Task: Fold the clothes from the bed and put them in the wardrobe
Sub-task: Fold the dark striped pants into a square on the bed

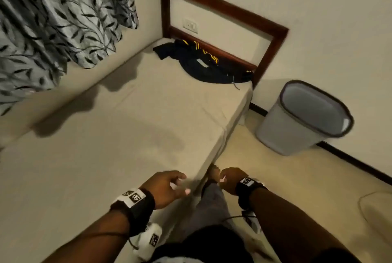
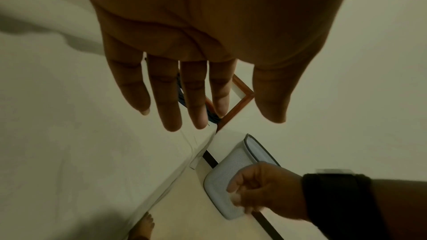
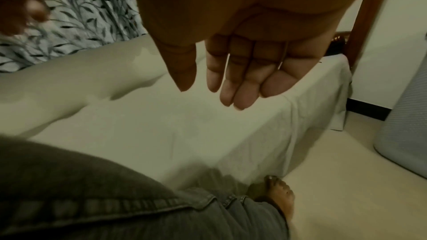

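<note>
While both hands hang empty over the near end of the bed, here's the rundown:

Left hand [image 1: 164,188]: empty, fingers loosely spread, hovering over the bed's right edge close to the person. Its own wrist view has the fingers [image 2: 169,101] straight and apart, nothing in them.

Right hand [image 1: 228,180]: just off the bed's right edge, above the floor, holding nothing. In the head view the fingers look loosely curled; the right wrist view shows them [image 3: 240,87] together and relaxed, palm bare.

Clothes [image 1: 203,63]: dark navy heap with yellow stripes, bunched at the far end of the bed, right against the wooden headboard [image 1: 224,11] and reaching the far right corner. Well apart from both hands. Only the head view shows it properly; the left wrist view catches a sliver between the fingers.

Bed [image 1: 127,127]: plain beige sheet, a few creases.

Bin [image 1: 305,118]: grey, on the floor beside the bed's far right corner, against the wall.

Curtain [image 1: 57,18]: leaf print, along the bed's left side.

Right wrist only: grey jeans [image 3: 138,213] and a bare foot [image 3: 279,194] right by the bed's side.
</note>
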Tool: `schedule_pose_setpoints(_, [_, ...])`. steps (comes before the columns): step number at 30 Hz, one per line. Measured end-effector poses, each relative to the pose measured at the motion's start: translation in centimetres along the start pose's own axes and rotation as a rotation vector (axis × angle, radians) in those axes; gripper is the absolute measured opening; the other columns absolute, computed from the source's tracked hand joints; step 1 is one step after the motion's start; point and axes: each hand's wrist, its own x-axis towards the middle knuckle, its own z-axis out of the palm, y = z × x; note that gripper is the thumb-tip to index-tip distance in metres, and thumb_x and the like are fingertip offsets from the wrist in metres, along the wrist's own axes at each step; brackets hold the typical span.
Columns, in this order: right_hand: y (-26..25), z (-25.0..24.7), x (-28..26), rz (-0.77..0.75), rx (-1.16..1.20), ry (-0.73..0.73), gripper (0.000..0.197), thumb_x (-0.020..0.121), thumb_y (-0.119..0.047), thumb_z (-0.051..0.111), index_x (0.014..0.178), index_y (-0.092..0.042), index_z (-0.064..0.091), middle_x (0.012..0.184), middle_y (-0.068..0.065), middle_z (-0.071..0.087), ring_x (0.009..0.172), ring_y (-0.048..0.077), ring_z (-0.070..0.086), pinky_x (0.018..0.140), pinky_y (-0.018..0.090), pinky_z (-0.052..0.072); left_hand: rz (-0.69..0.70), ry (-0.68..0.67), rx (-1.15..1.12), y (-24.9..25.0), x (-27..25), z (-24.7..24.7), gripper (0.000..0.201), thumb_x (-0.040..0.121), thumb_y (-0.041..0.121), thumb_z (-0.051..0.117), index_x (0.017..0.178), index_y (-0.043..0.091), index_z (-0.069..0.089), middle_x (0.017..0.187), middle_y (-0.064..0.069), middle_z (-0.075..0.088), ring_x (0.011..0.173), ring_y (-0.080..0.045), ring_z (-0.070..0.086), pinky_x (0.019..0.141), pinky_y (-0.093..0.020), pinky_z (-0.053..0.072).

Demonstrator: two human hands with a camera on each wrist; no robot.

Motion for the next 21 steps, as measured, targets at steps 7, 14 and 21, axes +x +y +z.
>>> schedule_pose_setpoints(7, [13.0, -13.2, 26.6, 0.087, 0.18, -0.02, 0.037, 0.091, -0.045, 0.063, 0.122, -0.024, 0.067, 0.13, 0.003, 0.065, 0.119, 0.027, 0.061, 0.1, 0.033, 0.049, -0.145, 0.084, -0.099, 10.5, 31.6, -2.2, 0.031, 0.08, 0.046, 0.081, 0.105, 0.036, 0.067, 0.106, 0.01, 0.07, 0.1, -0.012, 0.067, 0.099, -0.033, 0.051])
schedule_pose_setpoints(14, [22.2, -22.8, 45.7, 0.115, 0.029, -0.055, 0.046, 0.096, -0.047, 0.063, 0.132, -0.018, 0.061, 0.137, 0.008, 0.059, 0.128, 0.028, 0.052, 0.105, 0.032, 0.041, -0.154, -0.012, -0.14, 16.4, 53.5, -4.8, 0.041, 0.086, 0.051, 0.074, 0.122, 0.034, 0.063, 0.109, 0.014, 0.064, 0.099, -0.007, 0.063, 0.086, -0.02, 0.044])
schedule_pose_setpoints(21, [25.7, -35.1, 60.8, 0.22, -0.281, 0.201, 0.052, 0.087, -0.049, 0.065, 0.135, -0.028, 0.058, 0.168, 0.004, -0.006, 0.15, 0.038, 0.011, 0.117, 0.06, 0.022, -0.195, -0.018, -0.07, 14.2, 55.8, -5.3, 0.051, 0.085, 0.058, 0.069, 0.131, 0.043, 0.054, 0.12, 0.018, 0.06, 0.1, -0.004, 0.06, 0.089, -0.02, 0.048])
